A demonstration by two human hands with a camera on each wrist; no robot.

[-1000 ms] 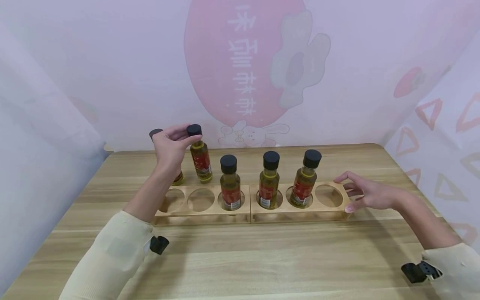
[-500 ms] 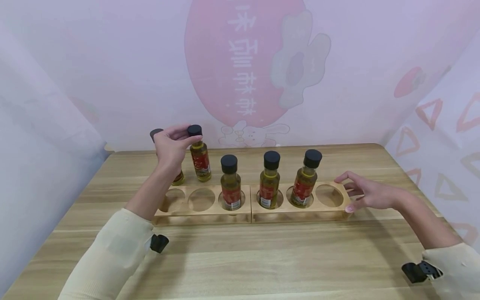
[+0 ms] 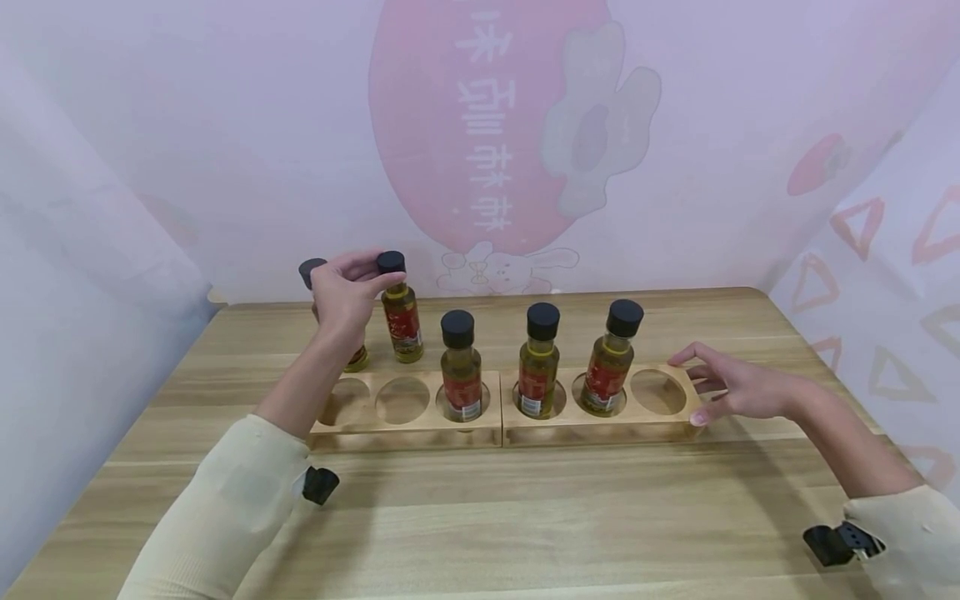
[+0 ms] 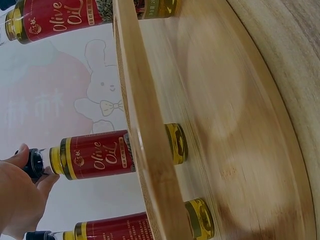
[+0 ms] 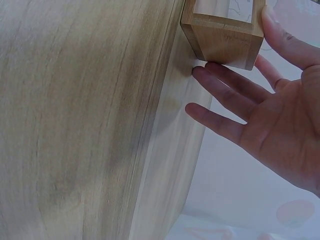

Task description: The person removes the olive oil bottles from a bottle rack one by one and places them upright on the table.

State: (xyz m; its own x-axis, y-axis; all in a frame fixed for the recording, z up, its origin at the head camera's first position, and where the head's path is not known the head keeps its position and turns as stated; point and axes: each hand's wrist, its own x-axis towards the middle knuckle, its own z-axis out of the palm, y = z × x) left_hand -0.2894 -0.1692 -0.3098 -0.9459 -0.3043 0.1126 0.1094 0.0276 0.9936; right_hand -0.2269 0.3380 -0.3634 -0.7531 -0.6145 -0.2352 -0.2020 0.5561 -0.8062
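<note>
My left hand (image 3: 347,296) pinches the black cap of an olive oil bottle (image 3: 402,321) between thumb and fingers. That bottle, red-labelled and nearly upright, stands on the table just behind the left wooden rack (image 3: 420,424). To its left, a second bottle (image 3: 357,358) is mostly hidden behind the hand and forearm. My right hand (image 3: 738,390) holds the outer end of the right wooden rack (image 3: 637,423), thumb at the front corner and index finger at the back. In the right wrist view the other fingers (image 5: 215,122) spread loosely beside the rack's end.
The racks meet end to end, three round holes each. One bottle (image 3: 461,379) sits in the left rack's inner hole; two more, a middle one (image 3: 537,383) and a tilted one (image 3: 606,375), sit in the right rack. A printed cloth (image 3: 262,167) hangs behind the table (image 3: 480,517).
The cap in my left hand has shifted very slightly to the right. My right hand and both racks look unmoved.
</note>
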